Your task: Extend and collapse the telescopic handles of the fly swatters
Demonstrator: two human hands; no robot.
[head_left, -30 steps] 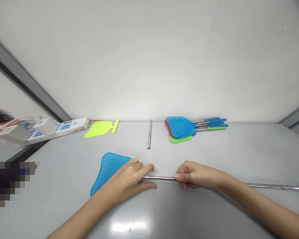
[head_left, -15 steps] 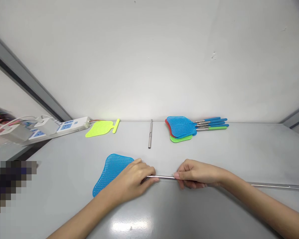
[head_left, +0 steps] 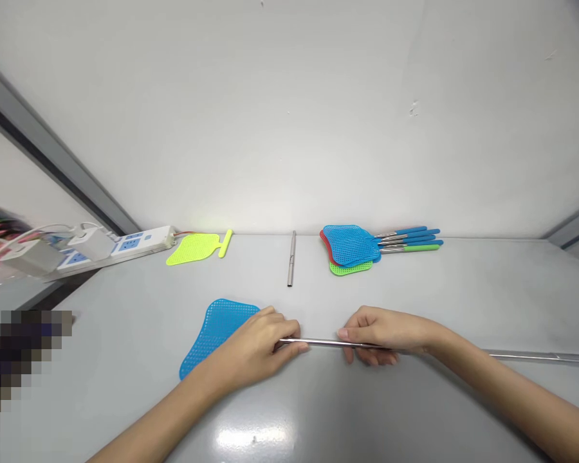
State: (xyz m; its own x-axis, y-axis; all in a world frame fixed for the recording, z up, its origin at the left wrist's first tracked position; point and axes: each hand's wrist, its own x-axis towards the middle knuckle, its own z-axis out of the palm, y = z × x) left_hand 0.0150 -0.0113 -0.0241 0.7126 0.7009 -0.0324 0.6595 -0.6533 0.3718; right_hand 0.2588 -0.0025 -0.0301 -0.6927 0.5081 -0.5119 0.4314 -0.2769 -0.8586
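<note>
A blue fly swatter (head_left: 224, 328) lies across the near part of the table, its perforated head at the left and its long metal rod running right, beyond my right wrist. My left hand (head_left: 265, 341) is closed round the rod close to the head and covers the join. Farther right along the same rod, my right hand (head_left: 374, 334) grips it between thumb and fingers. A bare stretch of metal shows between the two hands. The far end of the rod reaches the right edge of the view, where a bit of blue shows.
By the wall lies a stack of fly swatters (head_left: 352, 245), blue, red and green, with metal rods. A separate metal tube (head_left: 291, 260) and a yellow swatter head with a short crossbar (head_left: 195, 249) lie left of it. A power strip (head_left: 142, 240) with plugged-in chargers borders the left.
Both hands keep their places on the swatter's rod. The right hand's fingers have shifted very slightly, and the rod's right part sits a touch higher.
</note>
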